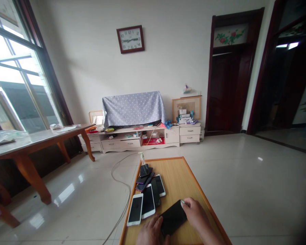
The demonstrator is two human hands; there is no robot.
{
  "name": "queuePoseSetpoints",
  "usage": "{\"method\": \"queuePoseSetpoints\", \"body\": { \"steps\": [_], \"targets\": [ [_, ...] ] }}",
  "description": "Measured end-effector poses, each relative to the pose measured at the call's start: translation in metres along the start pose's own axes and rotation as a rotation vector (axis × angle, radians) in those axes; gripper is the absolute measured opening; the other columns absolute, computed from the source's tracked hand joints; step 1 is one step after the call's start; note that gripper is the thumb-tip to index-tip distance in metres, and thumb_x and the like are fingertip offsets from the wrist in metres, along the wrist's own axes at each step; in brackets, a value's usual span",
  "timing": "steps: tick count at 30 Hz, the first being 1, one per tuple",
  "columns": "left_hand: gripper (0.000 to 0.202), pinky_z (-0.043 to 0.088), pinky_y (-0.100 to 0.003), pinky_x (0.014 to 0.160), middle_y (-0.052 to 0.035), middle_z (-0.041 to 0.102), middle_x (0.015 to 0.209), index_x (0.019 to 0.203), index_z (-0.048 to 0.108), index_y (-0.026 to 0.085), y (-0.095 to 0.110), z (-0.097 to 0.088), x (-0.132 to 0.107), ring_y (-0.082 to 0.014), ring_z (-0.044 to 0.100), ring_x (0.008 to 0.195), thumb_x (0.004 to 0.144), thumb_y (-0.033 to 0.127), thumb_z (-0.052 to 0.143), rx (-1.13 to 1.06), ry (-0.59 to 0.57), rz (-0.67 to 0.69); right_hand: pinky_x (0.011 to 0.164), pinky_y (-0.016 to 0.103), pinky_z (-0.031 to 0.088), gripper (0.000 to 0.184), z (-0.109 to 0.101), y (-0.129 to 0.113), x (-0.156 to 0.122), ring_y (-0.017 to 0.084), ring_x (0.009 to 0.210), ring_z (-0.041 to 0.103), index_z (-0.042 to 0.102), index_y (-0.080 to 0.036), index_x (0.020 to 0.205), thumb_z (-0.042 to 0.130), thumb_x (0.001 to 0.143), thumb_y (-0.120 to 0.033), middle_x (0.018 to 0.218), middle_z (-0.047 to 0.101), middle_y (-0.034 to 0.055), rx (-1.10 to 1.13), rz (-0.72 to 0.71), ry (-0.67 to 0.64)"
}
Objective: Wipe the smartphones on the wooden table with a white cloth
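A black smartphone (pixel 173 217) lies tilted across the near part of the wooden table (pixel 177 172). My left hand (pixel 150 232) grips its lower left end, fingers along the edge and the thumb near the bottom. At the phone's upper right corner, my right hand (pixel 195 212) is closed in a pinch, with a small white piece (pixel 183 202) showing at the fingertips; its kind is too small to tell. Just left of the phone lie a white smartphone (pixel 135 209) and another white smartphone (pixel 149 200), both with dark screens.
Several more phones (pixel 145 180) overlap along the table's left edge, a white one (pixel 160 185) among them. Behind them stands a pump bottle (pixel 142 158). A cable (pixel 129 190) runs along the floor. A long table (pixel 40 137) is at the left, a low cabinet (pixel 122 144) by the wall.
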State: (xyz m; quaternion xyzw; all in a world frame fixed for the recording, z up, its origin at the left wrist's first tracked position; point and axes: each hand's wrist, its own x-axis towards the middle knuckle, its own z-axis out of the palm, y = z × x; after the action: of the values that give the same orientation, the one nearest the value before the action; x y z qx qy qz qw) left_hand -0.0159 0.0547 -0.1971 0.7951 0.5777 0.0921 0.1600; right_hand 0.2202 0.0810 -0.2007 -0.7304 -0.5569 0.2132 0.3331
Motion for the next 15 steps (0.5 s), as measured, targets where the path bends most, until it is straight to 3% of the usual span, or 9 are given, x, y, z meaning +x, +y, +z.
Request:
{"method": "queuePoseSetpoints", "body": {
  "steps": [9, 15],
  "targets": [
    [0.070, 0.042, -0.038, 0.112, -0.0048, 0.055, 0.146, 0.136, 0.058, 0.031, 0.000, -0.003, -0.002, -0.0279, 0.053, 0.132, 0.068, 0.043, 0.066, -0.036, -0.008, -0.027, 0.067, 0.026, 0.047, 0.035, 0.002, -0.003, -0.005, 0.020, 0.084, 0.071, 0.071, -0.025, 0.105, 0.044, 0.089, -0.042, 0.098, 0.076, 0.0051, 0.091, 0.023, -0.068],
    [0.073, 0.042, -0.036, 0.112, -0.0050, 0.054, 0.146, 0.138, 0.057, 0.030, 0.004, -0.009, -0.003, -0.0277, 0.053, 0.132, 0.067, 0.048, 0.066, -0.046, -0.024, -0.049, 0.067, 0.023, 0.046, 0.031, 0.012, 0.006, 0.000, 0.018, 0.083, 0.070, 0.070, -0.023, 0.097, 0.043, 0.087, -0.037, 0.094, 0.076, 0.0046, 0.115, 0.037, -0.079]
  ]
}}
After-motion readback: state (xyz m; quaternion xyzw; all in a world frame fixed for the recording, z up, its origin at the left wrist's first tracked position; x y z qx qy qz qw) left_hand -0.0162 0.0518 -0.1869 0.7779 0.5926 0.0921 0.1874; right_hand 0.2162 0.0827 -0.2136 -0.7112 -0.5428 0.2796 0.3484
